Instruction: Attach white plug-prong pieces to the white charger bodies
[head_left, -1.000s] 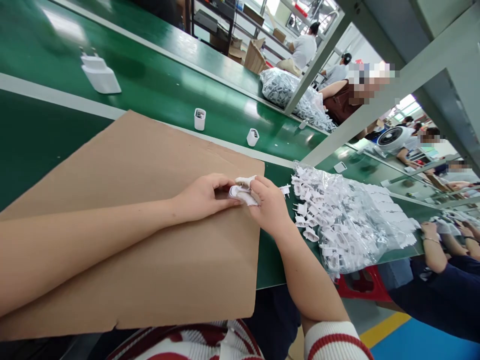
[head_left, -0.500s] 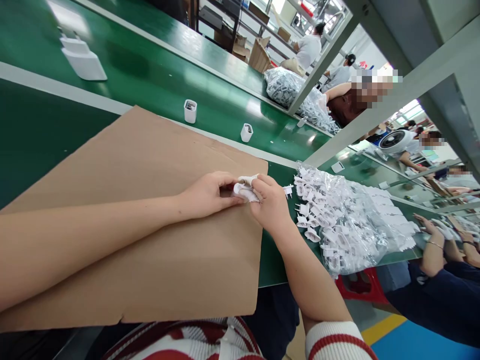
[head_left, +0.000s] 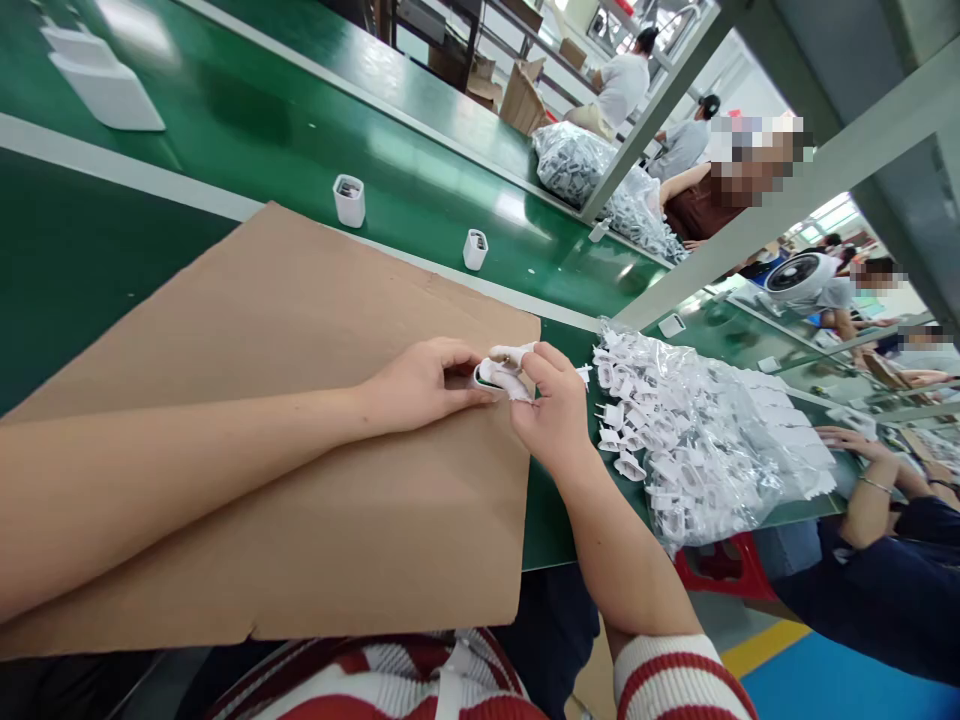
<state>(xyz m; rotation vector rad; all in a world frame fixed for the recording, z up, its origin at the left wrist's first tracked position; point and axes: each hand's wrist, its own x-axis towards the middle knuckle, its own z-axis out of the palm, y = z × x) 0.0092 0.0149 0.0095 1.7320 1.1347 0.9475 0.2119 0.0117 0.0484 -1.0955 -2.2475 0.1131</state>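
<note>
My left hand (head_left: 420, 388) is closed around a small white charger housing (head_left: 484, 382), whose rounded end shows past the fingertips. My right hand (head_left: 556, 405) pinches a crumpled white cloth (head_left: 511, 372) against that end. Fingers hide most of the housing. Both hands are over the right part of a brown cardboard sheet (head_left: 337, 520). Just right of my right hand, a clear plastic bag (head_left: 697, 440) lies with many white plug parts in and around it.
On the green belt (head_left: 247, 120) beyond the cardboard stand white chargers, one large with pins (head_left: 105, 80), two smaller ones (head_left: 349, 201) (head_left: 475, 250). A slanted metal post (head_left: 720, 230) rises at right. A co-worker's hand (head_left: 862, 445) is at far right.
The chargers on the belt have shifted left. My right hand and the cloth have moved slightly right, so more of the housing's end shows. My left hand still grips the housing.
</note>
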